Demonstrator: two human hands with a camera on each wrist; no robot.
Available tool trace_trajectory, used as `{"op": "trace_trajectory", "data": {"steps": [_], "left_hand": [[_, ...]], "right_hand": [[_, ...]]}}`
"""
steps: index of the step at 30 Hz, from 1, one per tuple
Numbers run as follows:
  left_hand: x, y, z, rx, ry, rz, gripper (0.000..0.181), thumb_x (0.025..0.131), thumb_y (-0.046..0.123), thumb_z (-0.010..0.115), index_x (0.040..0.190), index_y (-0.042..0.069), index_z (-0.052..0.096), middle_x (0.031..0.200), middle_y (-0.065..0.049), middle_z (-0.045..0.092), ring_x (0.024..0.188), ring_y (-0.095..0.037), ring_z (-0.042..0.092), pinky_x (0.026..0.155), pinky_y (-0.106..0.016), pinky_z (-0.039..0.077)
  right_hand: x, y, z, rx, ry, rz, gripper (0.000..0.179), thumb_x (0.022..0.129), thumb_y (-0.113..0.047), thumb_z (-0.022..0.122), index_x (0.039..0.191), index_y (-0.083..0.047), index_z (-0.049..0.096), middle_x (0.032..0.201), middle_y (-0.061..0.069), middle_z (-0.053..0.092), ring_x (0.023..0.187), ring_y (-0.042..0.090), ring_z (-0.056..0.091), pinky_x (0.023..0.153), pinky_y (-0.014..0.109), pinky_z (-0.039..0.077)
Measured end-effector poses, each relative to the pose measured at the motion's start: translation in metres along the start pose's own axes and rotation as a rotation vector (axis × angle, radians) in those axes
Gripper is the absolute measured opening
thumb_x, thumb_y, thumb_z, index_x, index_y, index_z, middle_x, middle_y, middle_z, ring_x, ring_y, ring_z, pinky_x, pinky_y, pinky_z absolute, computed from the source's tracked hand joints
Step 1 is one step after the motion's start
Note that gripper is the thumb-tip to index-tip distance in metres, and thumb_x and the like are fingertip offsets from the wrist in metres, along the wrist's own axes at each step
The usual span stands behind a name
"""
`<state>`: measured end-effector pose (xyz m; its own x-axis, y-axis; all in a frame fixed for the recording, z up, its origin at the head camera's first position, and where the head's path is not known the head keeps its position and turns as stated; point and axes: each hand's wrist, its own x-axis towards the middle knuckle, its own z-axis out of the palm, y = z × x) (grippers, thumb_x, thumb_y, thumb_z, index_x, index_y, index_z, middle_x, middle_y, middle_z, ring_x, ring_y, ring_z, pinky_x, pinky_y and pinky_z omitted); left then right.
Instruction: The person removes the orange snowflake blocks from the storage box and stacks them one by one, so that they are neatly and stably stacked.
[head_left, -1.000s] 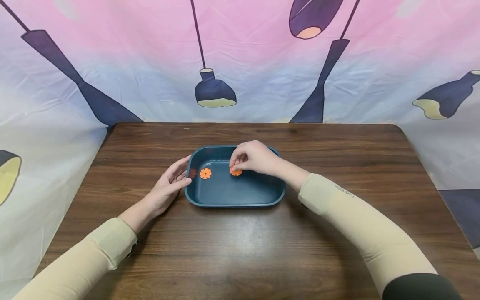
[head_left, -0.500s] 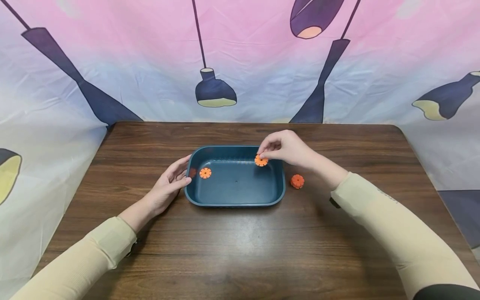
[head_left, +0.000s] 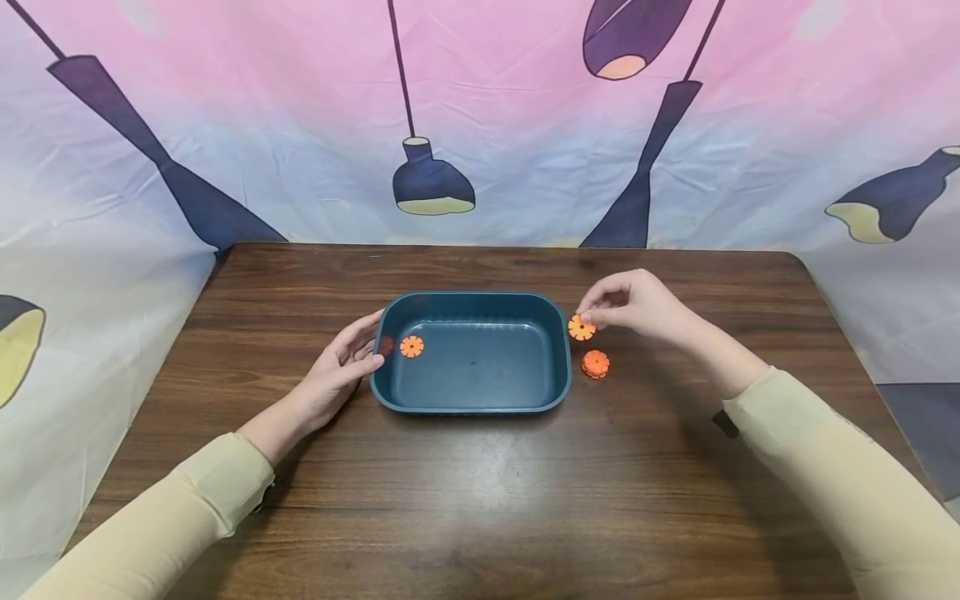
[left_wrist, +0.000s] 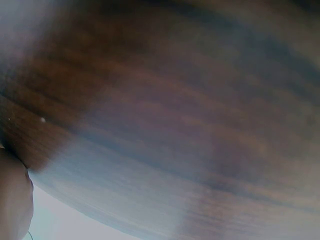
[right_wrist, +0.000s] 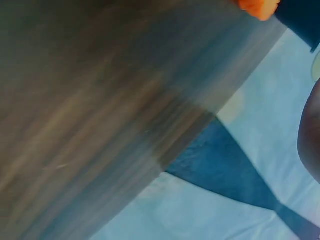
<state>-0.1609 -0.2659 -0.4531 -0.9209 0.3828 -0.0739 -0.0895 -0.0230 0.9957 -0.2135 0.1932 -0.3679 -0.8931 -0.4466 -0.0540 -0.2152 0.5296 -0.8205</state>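
My right hand (head_left: 641,310) pinches an orange notched plastic disc (head_left: 582,327) between thumb and fingertips, just outside the right wall of a dark teal rectangular tub (head_left: 480,411). Below that disc, a small stack of orange-red notched discs (head_left: 596,363) sits on the table; part of it shows at the top of the right wrist view as an orange shape (right_wrist: 260,7). Another orange disc (head_left: 411,347) lies inside the tub near its left end. My left hand (head_left: 336,375) grips the tub's left side, thumb at the rim and fingers along the outer wall.
The brown wood-grain table (head_left: 480,500) carries the tub near its middle. Behind its far edge hangs a cloth backdrop (head_left: 300,125) printed with lamps. The left wrist view shows mostly blurred tabletop (left_wrist: 150,110).
My right hand has lifted the orange disc out of the tub and carried it right, past the rim. The orange-red stack has come into sight. My left hand stays at the tub.
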Motion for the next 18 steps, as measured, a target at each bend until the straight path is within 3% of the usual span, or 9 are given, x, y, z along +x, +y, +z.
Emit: {"op": "trace_trajectory", "data": {"steps": [8, 18], "left_hand": [[0.000, 0.001, 0.001, 0.002, -0.003, 0.006, 0.064, 0.109, 0.005, 0.055, 0.167, 0.018, 0.032, 0.159, 0.006, 0.045, 0.136, -0.002, 0.055, 0.110, -0.013, 0.046], [0.000, 0.000, 0.000, 0.003, -0.007, 0.013, 0.064, 0.109, 0.005, 0.055, 0.168, 0.018, 0.032, 0.158, 0.008, 0.045, 0.136, -0.001, 0.054, 0.110, -0.013, 0.046]], "right_hand": [[-0.013, 0.022, -0.001, 0.012, -0.046, 0.070, 0.010, 0.094, -0.004, 0.080, 0.101, 0.002, 0.081, 0.090, 0.009, 0.081, 0.074, 0.009, 0.073, 0.075, 0.033, 0.065], [-0.020, 0.039, 0.006, 0.026, -0.079, 0.121, 0.013, 0.095, -0.004, 0.079, 0.104, 0.005, 0.080, 0.091, 0.010, 0.080, 0.073, 0.004, 0.070, 0.074, 0.027, 0.063]]}}
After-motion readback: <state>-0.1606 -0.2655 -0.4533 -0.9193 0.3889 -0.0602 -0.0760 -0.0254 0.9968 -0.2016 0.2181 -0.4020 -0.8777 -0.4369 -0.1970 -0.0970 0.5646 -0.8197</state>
